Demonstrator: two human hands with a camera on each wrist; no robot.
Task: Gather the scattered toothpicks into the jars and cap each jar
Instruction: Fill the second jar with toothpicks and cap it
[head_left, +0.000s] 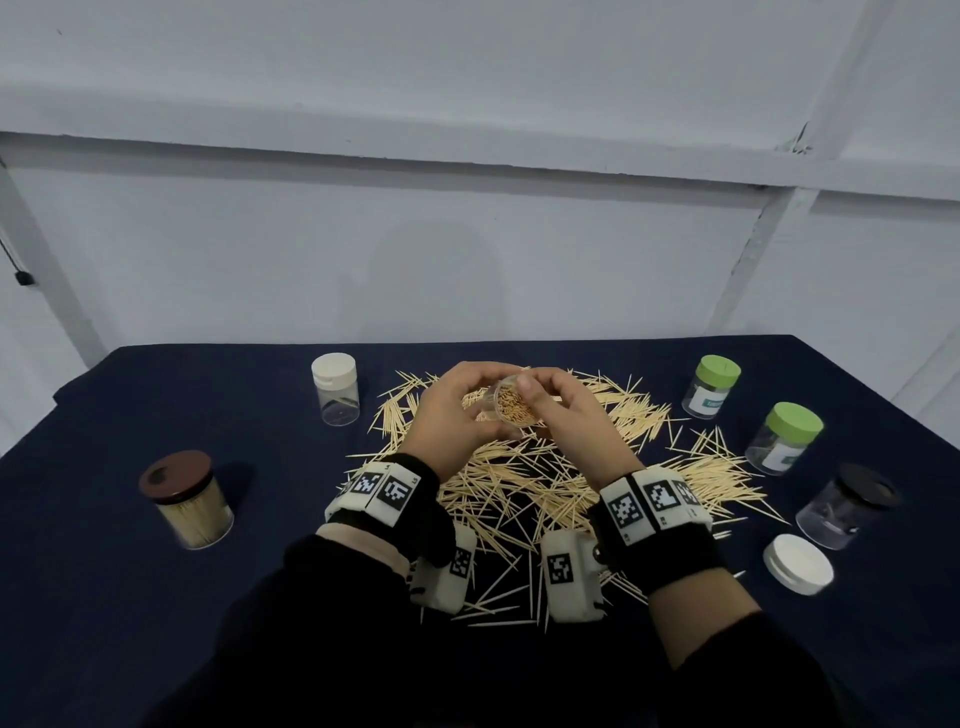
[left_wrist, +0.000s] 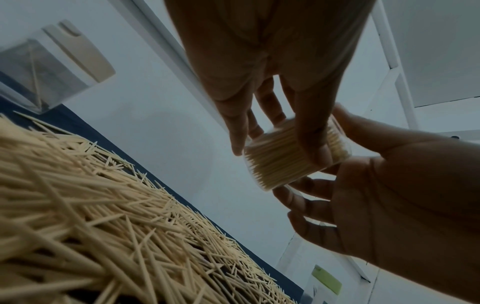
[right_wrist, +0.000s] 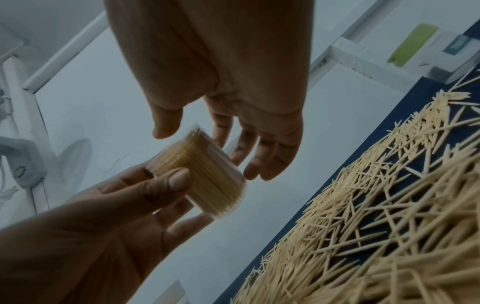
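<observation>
A small clear jar (head_left: 514, 408) packed with toothpicks is held uncapped above the toothpick pile (head_left: 519, 483). My left hand (head_left: 467, 410) grips it, thumb on one side and fingers on the other, as the right wrist view shows on the jar (right_wrist: 207, 185). My right hand (head_left: 550, 405) is beside the jar with relaxed fingers, its thumb at the jar's mouth. In the left wrist view the right hand's fingers (left_wrist: 306, 197) lie under the jar (left_wrist: 285, 162). A loose white cap (head_left: 797, 564) lies on the table at the right.
On the dark blue table (head_left: 130, 623) stand a white-capped jar (head_left: 335, 389) at the back left, a brown-capped full jar (head_left: 187, 499) at the left, two green-capped jars (head_left: 711, 387) (head_left: 784, 439) and a black-capped jar (head_left: 847, 506) at the right.
</observation>
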